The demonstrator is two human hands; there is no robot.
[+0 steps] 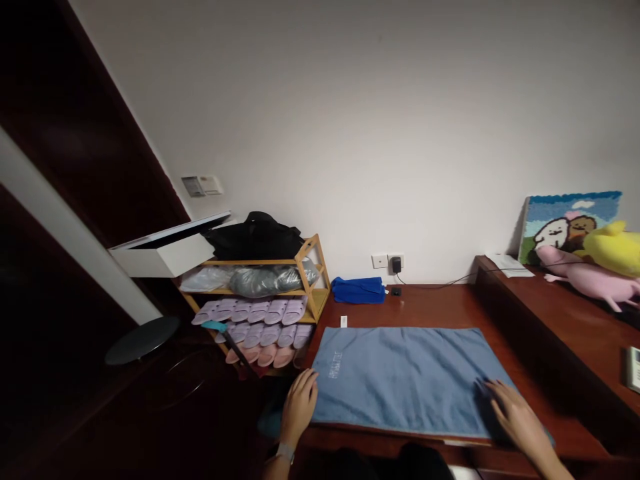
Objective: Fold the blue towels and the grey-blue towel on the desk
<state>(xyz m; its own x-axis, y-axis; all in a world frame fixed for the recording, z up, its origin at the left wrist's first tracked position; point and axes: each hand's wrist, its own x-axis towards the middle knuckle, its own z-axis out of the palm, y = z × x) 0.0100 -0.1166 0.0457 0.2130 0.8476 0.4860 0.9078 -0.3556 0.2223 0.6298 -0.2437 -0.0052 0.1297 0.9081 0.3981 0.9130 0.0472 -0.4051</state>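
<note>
Blue towel [405, 380], left hand [299, 403] loosely flat at one edge, right hand [513, 412] loosely spread at the other.

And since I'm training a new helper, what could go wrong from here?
The blue-grey towel lies near the front edge of the table, so a tug might drag it over. Its surface shows ripples, so uneven pulling by the left hand or right hand could deepen creases.

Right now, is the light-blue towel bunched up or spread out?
Spread out: the towel lies as a broad, lightly wrinkled rectangle across the brown table, its lettering showing.
</note>
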